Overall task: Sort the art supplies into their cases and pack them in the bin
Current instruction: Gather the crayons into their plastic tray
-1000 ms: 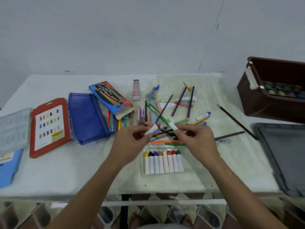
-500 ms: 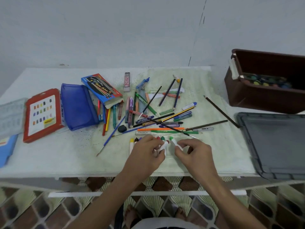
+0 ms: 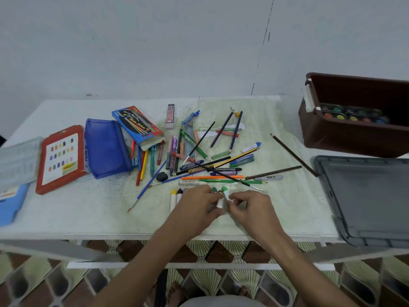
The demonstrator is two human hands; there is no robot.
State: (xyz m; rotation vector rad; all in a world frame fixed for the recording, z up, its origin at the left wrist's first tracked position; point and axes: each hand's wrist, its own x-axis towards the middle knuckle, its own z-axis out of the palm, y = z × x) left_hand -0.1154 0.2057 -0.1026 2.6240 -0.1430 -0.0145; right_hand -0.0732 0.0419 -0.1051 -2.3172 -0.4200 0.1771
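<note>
Both hands together: my left hand (image 3: 197,203) and right hand (image 3: 250,204) pinch a green-tipped crayon (image 3: 223,196), seating it in its clear tray (image 3: 174,201). Next, probably press it flat.

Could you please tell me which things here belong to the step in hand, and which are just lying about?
In hand: left hand and right hand pinching a green-tipped stick over the clear stick tray.

Lying about: blue pouch, red pastel box, brown bin, grey lid.
</note>
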